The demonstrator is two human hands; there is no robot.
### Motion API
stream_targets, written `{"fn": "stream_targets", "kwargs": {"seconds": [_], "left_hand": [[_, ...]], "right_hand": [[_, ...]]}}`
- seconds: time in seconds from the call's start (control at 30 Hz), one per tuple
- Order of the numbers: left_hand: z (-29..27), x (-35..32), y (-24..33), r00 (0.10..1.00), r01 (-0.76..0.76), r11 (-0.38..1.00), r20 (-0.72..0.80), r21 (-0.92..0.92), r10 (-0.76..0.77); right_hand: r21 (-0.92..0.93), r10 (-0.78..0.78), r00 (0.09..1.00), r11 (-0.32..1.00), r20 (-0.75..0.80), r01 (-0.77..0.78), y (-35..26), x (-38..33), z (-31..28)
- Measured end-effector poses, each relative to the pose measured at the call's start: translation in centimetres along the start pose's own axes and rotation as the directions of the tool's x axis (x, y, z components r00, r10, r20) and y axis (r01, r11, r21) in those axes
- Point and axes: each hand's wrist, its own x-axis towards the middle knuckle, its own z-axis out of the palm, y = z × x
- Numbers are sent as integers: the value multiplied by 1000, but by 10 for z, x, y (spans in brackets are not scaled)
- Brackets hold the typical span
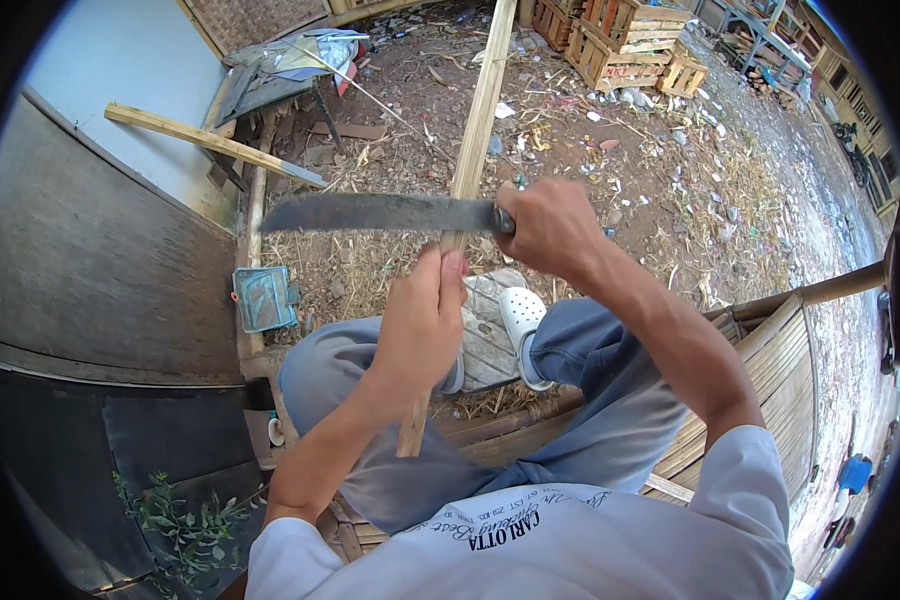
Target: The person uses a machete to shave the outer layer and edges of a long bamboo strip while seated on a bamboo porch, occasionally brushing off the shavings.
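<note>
The left hand [422, 325] is wrapped around a long wooden stick [485, 110], which runs from twelve o'clock to six o'clock through the middle of the view. The right hand [555, 228] is closed on the handle of a big knife [370, 212], whose blade crosses the stick and points to nine o'clock. Wooden crates [625, 45] sit on the ground [570, 150] at one o'clock.

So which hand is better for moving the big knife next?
Probably the right hand: it grips the long, flat, grey metal knife by one end, with the knife crossing over the long, pale wooden stick. The left hand is busy holding that stick, nearer the body.
</note>
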Motion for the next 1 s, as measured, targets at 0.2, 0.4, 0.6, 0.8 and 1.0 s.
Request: {"fn": "stream_targets", "kwargs": {"seconds": [0.2, 0.4, 0.6, 0.8, 1.0], "left_hand": [[-2, 14, -7, 998, 69, 997, 1, 37, -69], [-2, 15, -19, 998, 59, 997, 39, -52, -57], [-11, 13, -14, 878, 436, 769, 408, -468, -250], [-15, 8, 8, 861, 480, 716, 432, -508, -270], [-6, -3, -2, 961, 223, 964, 200, -146, -192]], "right_hand": [[-14, -11, 997, 1000, 81, 12, -7, 13, 0], [-91, 37, 999, 995, -7, -37, 1, 28, 6], [13, 41, 990, 999, 135, -43, 0, 11, -2], [18, 43, 997, 999, 63, -44, -5, 8, -8], [-53, -15, 998, 998, 67, 19, 8, 13, 5]]}}
